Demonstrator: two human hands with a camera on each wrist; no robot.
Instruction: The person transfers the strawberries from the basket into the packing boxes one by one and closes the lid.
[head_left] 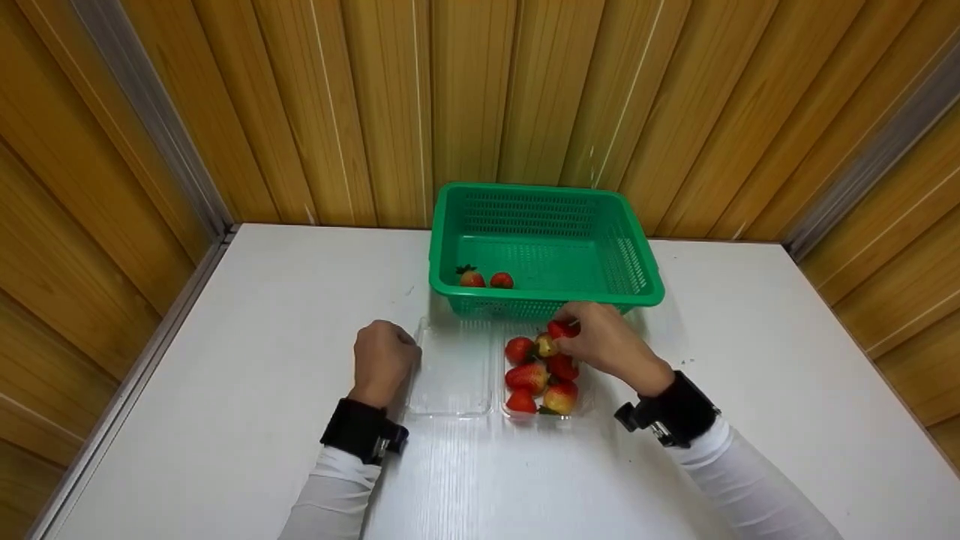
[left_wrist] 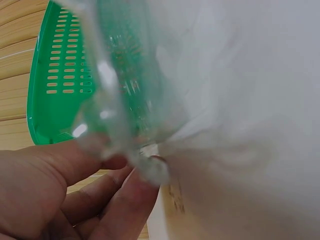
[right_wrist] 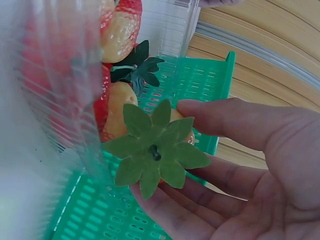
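A clear plastic clamshell box lies opened flat on the white table, its lid [head_left: 454, 382] on the left and its filled half on the right. Several strawberries [head_left: 527, 377] fill that right half. My right hand [head_left: 611, 345] pinches a strawberry [right_wrist: 157, 150] by its sides at the far right corner of the box; the green leaf cap faces the right wrist camera. At the lid's left edge my left hand [head_left: 384, 360] pinches the clear rim [left_wrist: 112, 95] between thumb and fingers.
Behind the box stands a green perforated basket [head_left: 547, 294], with two strawberries [head_left: 480, 280] in its near left corner. Wood-patterned panels [head_left: 465, 97] rise along the back and sides of the white table [head_left: 247, 360].
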